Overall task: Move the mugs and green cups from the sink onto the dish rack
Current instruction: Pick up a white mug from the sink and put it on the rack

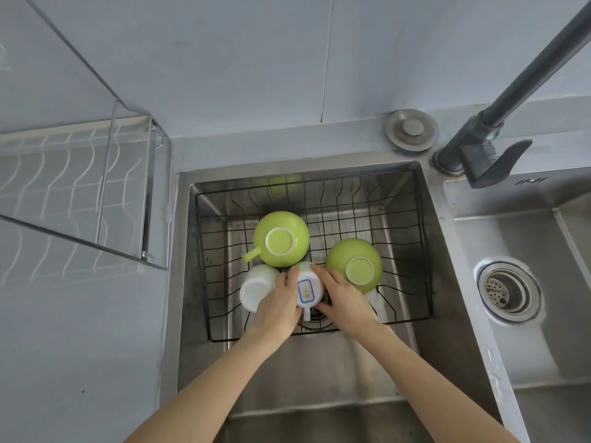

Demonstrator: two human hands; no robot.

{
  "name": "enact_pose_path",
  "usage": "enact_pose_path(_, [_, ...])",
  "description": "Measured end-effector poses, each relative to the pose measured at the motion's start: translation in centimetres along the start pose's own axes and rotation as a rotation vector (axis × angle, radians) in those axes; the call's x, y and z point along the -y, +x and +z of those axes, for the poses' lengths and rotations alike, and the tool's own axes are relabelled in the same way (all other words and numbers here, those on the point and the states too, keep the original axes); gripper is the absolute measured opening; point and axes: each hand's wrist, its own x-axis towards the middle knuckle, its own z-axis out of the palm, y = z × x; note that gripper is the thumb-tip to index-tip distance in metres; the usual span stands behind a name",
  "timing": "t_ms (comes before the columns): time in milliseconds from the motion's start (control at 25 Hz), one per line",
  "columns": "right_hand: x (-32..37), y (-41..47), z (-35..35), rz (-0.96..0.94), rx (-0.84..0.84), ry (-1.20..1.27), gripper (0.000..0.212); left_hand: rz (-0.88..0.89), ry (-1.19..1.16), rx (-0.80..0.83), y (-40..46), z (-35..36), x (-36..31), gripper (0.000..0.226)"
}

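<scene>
- Both hands reach down into the stainless steel sink [367, 372], inside the black wire basket [425, 251] that sits in it.
- The left hand [277, 310] and the right hand [343, 298] clasp the same upside-down white ceramic mug with a blue-edged label on its base [307, 288], one palm on each side, fingers curled around its wall.
- The mug's handle pokes out toward the person between the two wrists.
- A second white mug [256, 290] lies just left of the held one, touching the left hand's knuckles.
- Two glossy lime-green ceramic cups rest bottom-up in the basket: the one with a visible side handle [281, 239] behind the held mug, the other [355, 265] just right of the right hand.
- The silver wire dish rack [80, 187] stands on the grey counter left of the sink, with nothing showing on its prongs.
- A dark grey tap [486, 145] rises at the sink's back right corner.
</scene>
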Motion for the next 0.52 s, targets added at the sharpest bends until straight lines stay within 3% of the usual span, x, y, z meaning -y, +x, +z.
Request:
enact_pose_path(240, [1.2, -2.0, -1.7, -0.028, -0.082, 0.056, 0.067, 0.07, -0.062, -0.067, -1.3, -1.7, 0.0, 0.065])
enact_pose_path(520, [4.2, -7.1, -3.9, -0.157, -0.244, 0.119, 0.07, 0.281, -0.117, -0.209, -5.8, -5.3, 0.7, 0.069])
